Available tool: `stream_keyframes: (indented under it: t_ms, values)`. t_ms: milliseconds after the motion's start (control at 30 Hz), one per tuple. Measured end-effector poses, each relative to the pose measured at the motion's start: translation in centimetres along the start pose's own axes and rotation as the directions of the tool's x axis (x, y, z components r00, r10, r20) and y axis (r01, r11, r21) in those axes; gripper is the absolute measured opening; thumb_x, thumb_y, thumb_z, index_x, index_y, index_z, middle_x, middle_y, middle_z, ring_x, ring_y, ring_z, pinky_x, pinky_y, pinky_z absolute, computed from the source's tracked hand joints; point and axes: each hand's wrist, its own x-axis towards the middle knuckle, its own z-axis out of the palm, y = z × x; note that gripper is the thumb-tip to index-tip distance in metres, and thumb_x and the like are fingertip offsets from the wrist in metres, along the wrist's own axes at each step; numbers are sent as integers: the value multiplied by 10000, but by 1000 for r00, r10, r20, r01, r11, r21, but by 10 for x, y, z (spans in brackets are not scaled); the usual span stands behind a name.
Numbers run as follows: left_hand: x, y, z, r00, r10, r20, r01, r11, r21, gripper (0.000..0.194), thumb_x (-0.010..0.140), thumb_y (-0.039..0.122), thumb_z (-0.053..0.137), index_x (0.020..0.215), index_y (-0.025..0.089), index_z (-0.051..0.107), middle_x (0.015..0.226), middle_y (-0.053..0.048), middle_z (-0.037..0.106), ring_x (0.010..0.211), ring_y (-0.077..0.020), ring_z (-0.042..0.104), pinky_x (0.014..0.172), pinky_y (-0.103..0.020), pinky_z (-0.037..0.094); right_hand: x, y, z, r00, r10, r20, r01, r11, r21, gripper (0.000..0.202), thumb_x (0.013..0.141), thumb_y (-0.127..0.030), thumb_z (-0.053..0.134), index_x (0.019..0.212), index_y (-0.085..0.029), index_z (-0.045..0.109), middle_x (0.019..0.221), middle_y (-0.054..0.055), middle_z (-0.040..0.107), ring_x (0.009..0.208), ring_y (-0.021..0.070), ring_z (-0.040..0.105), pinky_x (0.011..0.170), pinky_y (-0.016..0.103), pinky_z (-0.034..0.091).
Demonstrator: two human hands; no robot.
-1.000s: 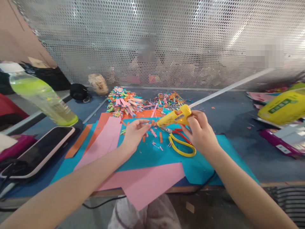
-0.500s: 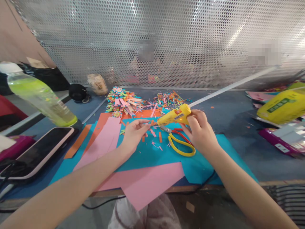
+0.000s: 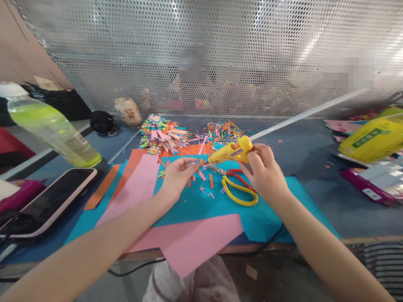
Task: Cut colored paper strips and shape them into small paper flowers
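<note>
A yellow hot glue gun (image 3: 231, 152) with a long clear glue stick (image 3: 302, 115) out of its back is gripped in my right hand (image 3: 266, 170). Its nozzle points left, close to the fingertips of my left hand (image 3: 179, 174). Those fingers are pinched on a small piece of paper (image 3: 200, 162), whose shape is hard to make out. Below the glue gun lie scissors (image 3: 241, 197) with yellow and red handles. Small orange and pink paper strips (image 3: 211, 180) are scattered on the blue paper sheet (image 3: 192, 205) under my hands.
Behind are a pile of fringed paper pieces (image 3: 162, 134) and a heap of paper scraps (image 3: 225, 131). Pink sheets (image 3: 201, 235) overhang the front edge. On the left stand a bottle (image 3: 53, 126) and a phone (image 3: 50, 201); a yellow packet (image 3: 371, 140) is at right.
Almost nothing differs. Both hands stay in place, with the glue gun's nozzle still by my left fingertips; the view has shifted very slightly.
</note>
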Motion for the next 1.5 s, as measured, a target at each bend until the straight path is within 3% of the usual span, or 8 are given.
stream_keyframes:
  t_ms: [500,667,800,933,1033,1167,1300,1500]
  values:
    - [-2,1,1,1000,18,25,-19,998,56,330,588,319,729,835,132,616,612,5,615,426,-74,502,379,-191,346,1,2,2,999,-34,-29,34,999,-6,92,847,-254,478,891,-191,429,1013,141,509,882,236,558,648,356,514]
    - [0,-2,-1,999,32,5,-32,999,18,300,599,288,728,833,135,620,630,1,637,488,-86,547,456,-198,405,0,16,9,982,189,12,-190,980,55,270,781,-314,562,966,-182,416,1036,138,491,878,249,565,670,375,507]
    - [0,-3,0,998,-43,38,44,999,-27,284,621,284,721,845,144,617,668,-10,656,540,-101,592,481,-200,427,-2,36,24,816,535,218,-543,839,-25,391,734,-387,589,974,-115,443,947,161,537,791,264,582,630,377,485]
    - [-5,-2,2,983,-111,149,122,990,-67,274,631,272,726,839,131,617,707,-30,667,637,-130,637,528,-207,461,-6,43,35,625,678,387,-639,729,-245,488,722,-464,581,974,-54,501,938,225,575,863,359,566,659,464,457]
    - [-8,0,3,965,-141,223,153,987,-39,269,639,270,727,838,127,617,698,-24,661,643,-130,639,532,-207,465,-5,36,32,731,594,336,-531,805,-266,495,700,-456,625,1010,-80,536,999,224,577,950,389,519,721,523,418]
    - [-12,0,7,943,-160,291,171,985,-12,273,639,276,731,841,131,618,698,-11,655,621,-122,632,530,-208,470,2,15,19,967,30,254,-92,968,235,377,785,-338,601,1141,-236,532,1137,80,579,1060,252,492,901,419,360]
    - [-16,-2,10,918,-177,354,209,976,-54,268,664,261,714,877,127,621,689,-5,646,622,-110,623,560,-211,488,3,-1,13,949,-260,180,139,855,500,255,851,-306,530,1100,-270,575,1085,27,627,996,186,531,886,375,363]
    - [-21,-2,17,895,-255,367,320,938,-130,287,616,225,747,845,119,610,688,-3,630,600,-114,629,554,-215,495,0,-1,14,949,-314,30,245,793,558,150,849,-240,536,949,-234,646,997,25,671,914,172,569,831,358,416]
